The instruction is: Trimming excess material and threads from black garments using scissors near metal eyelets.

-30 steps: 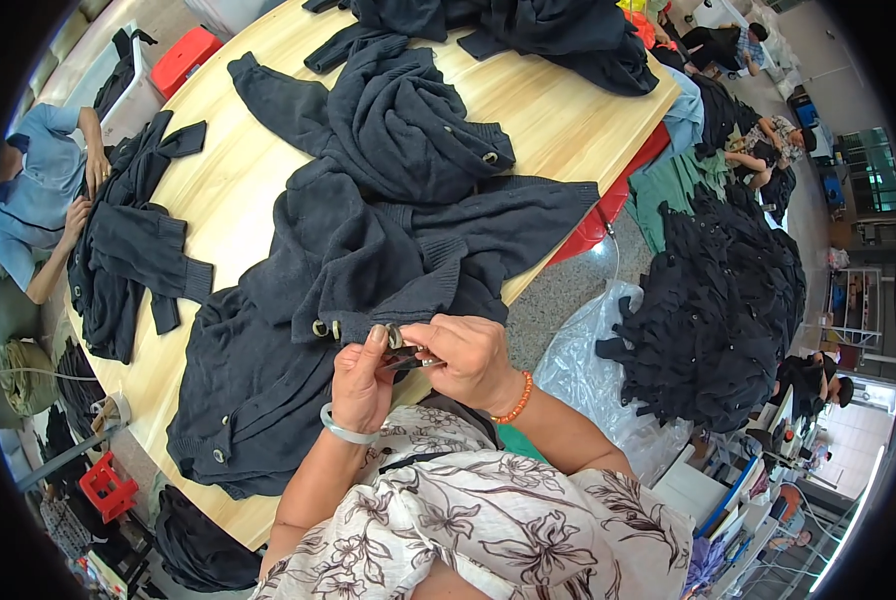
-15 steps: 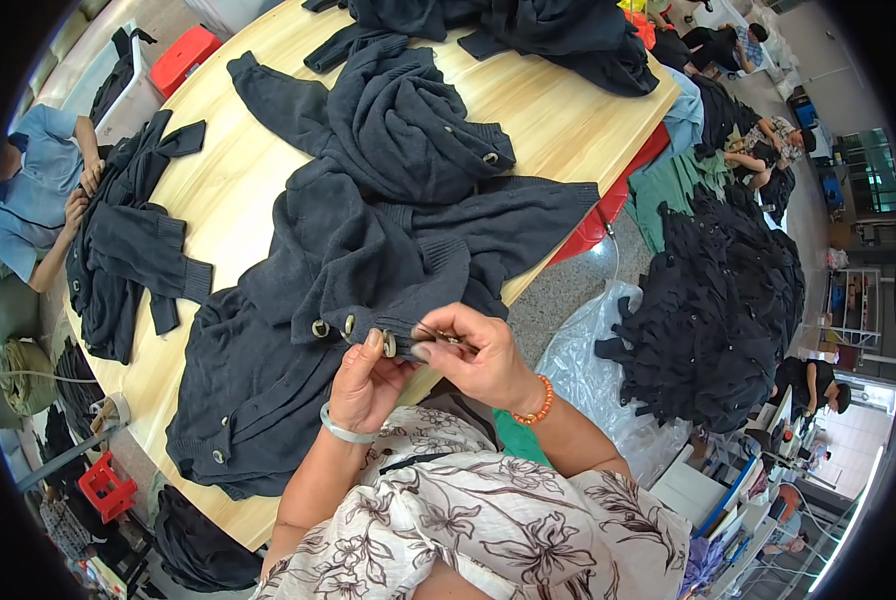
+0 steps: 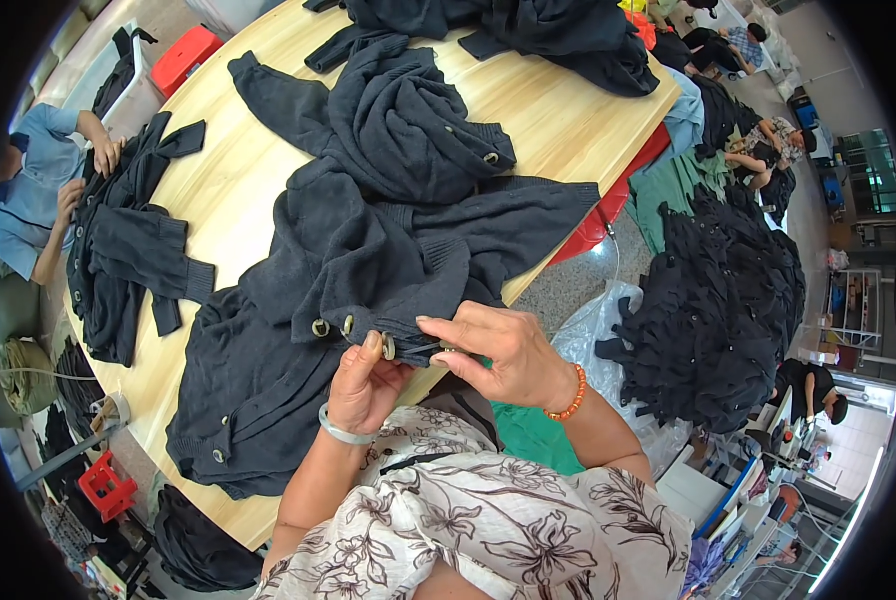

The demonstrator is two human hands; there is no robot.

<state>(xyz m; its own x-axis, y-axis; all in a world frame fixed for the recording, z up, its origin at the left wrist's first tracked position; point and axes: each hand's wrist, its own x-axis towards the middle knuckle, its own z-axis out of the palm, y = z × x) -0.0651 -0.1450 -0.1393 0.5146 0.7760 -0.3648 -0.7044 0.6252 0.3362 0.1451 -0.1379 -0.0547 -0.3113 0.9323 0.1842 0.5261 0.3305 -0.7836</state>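
Observation:
A dark charcoal knit cardigan [image 3: 338, 250] lies bunched on the table in front of me, its ribbed, buttoned edge drawn toward my body. My left hand [image 3: 364, 388] is closed on that edge, with the thumb beside a pale round button [image 3: 387, 346]. At the edge's right end, my right hand [image 3: 503, 348] has index finger and thumb on either side of the knit. Part of another button shows between those fingers. Two more buttons, including a ringed one [image 3: 320, 328], sit to the left along the cardigan's edge.
More dark knitwear [image 3: 568, 45] covers the far side of the wooden table [image 3: 228, 200]. At left, a person in blue [image 3: 43, 190] handles another dark garment [image 3: 133, 240]. On the floor at right lie a dark garment heap [image 3: 708, 310] and clear plastic sheeting [image 3: 593, 350].
My right hand has shifted right, and its index finger and thumb have spread wider. The left hand keeps its place on the edge. The co-worker's hands have moved on their garment.

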